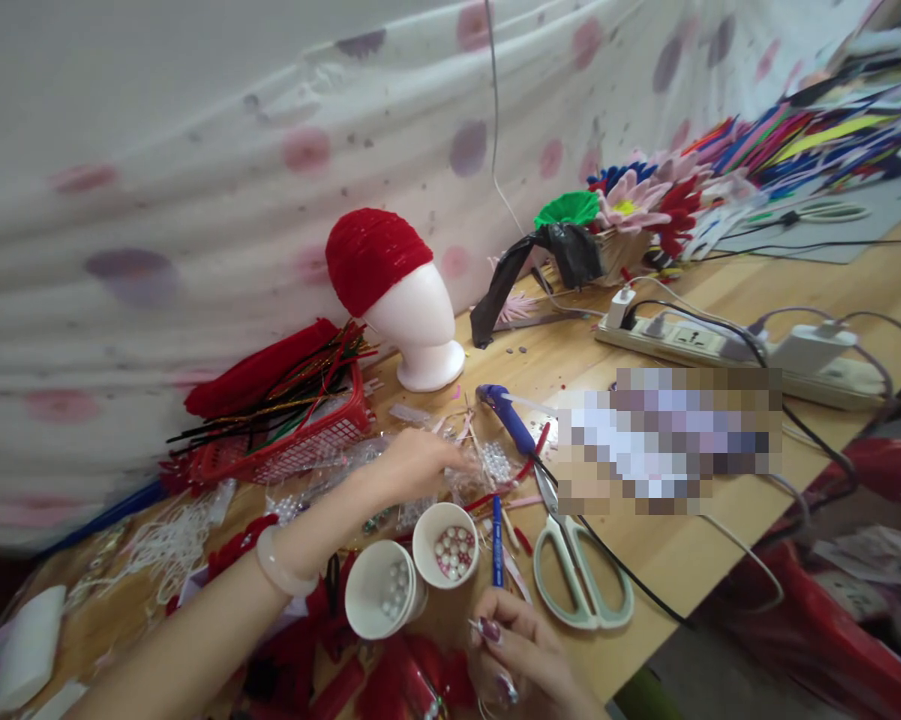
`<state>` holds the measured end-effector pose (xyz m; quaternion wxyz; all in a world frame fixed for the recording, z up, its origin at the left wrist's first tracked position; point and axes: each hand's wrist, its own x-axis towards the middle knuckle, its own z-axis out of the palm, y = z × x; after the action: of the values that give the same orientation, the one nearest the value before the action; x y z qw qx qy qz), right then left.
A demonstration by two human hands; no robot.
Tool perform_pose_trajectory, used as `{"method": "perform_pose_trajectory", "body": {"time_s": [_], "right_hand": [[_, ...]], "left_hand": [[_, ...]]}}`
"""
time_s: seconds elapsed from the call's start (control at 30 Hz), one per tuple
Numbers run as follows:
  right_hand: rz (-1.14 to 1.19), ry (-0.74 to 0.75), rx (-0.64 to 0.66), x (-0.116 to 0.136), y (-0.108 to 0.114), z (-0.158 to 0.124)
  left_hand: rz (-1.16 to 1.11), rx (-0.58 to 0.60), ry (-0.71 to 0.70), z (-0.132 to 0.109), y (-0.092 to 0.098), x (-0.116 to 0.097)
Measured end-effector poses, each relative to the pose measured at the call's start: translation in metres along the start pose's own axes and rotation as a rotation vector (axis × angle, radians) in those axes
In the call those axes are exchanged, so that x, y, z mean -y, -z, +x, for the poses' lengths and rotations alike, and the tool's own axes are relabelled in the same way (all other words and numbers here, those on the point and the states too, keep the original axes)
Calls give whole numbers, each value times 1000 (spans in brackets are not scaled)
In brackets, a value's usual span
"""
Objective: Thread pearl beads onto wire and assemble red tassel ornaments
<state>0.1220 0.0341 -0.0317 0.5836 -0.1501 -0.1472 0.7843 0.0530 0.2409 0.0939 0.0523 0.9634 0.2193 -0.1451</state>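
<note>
My left hand [420, 465], with a pale bangle [281, 565] on its wrist, reaches over the clutter with its fingers stretched out and slightly blurred. Its fingertips are at clear plastic packaging beside a pack of pearly beads [496, 463]; I see nothing held in them. Low in the view, my right hand [521, 650] pinches a thin whitish strand, whose tip pokes out between thumb and finger. Just above lie a blue pen [498, 540] and two paper cups: one of white and pink beads [454, 555], one of pale beads [396, 590].
Scissors [581, 570] and a blue glue gun [510, 415] with its cord lie right of the cups. Behind stand a white foam head [420, 315] in a red cap and a red basket [315, 440] of stems. A power strip [682, 345] trails cables at the right.
</note>
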Motion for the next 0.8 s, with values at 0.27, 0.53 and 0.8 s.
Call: {"method": "perform_pose_trajectory", "body": {"time_s": [0.27, 0.53, 0.8], "right_hand": [[0, -23, -12, 4, -6, -2], [9, 15, -7, 2, -4, -2], [11, 22, -19, 3, -4, -2]], "left_hand": [[197, 107, -180, -3, 3, -11], [258, 126, -238, 21, 5, -18], [217, 140, -253, 19, 12, -10]]}}
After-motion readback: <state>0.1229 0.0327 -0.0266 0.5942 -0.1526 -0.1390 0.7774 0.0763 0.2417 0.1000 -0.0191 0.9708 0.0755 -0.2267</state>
